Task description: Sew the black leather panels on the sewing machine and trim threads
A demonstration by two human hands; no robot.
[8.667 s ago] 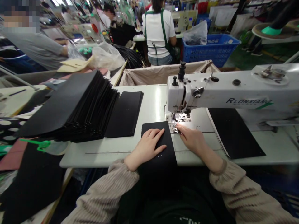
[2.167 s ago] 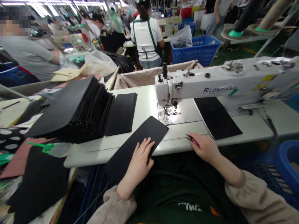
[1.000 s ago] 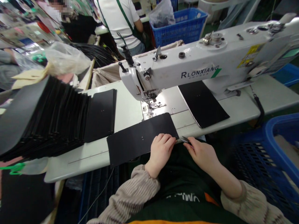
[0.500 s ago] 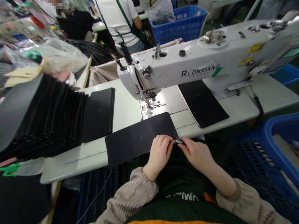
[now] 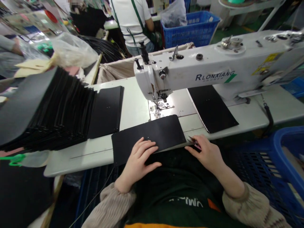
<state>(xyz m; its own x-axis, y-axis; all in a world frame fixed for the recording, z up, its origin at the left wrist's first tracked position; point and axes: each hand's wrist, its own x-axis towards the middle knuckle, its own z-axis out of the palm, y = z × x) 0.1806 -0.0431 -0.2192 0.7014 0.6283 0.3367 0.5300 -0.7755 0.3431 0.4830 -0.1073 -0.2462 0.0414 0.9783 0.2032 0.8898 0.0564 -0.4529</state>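
A black rectangular panel [image 5: 166, 131] lies slanted at the table's front edge, before the sewing machine [image 5: 171, 76]. My left hand [image 5: 137, 160] rests on the panel's lower edge with fingers spread, holding nothing. Just past the panel's right corner, my right hand [image 5: 210, 155] grips small thread snips [image 5: 195, 143], their blades pointing left toward that corner. The snips and the panel look slightly apart. Another black panel [image 5: 211, 109] lies under the machine arm, to the right of the needle area.
A tall stack of black panels [image 5: 54, 110] fills the table's left side, beside a smaller pile [image 5: 106, 110]. Blue baskets stand at right [image 5: 285, 148] and behind [image 5: 192, 30]. Behind the machine is a person in a white shirt [image 5: 130, 22]. A thin cord [image 5: 95, 196] hangs at lower left.
My left hand has left the panel's right corner and moved left along its edge, opening. My right hand has drawn slightly right with the snips. The camera view has shifted.
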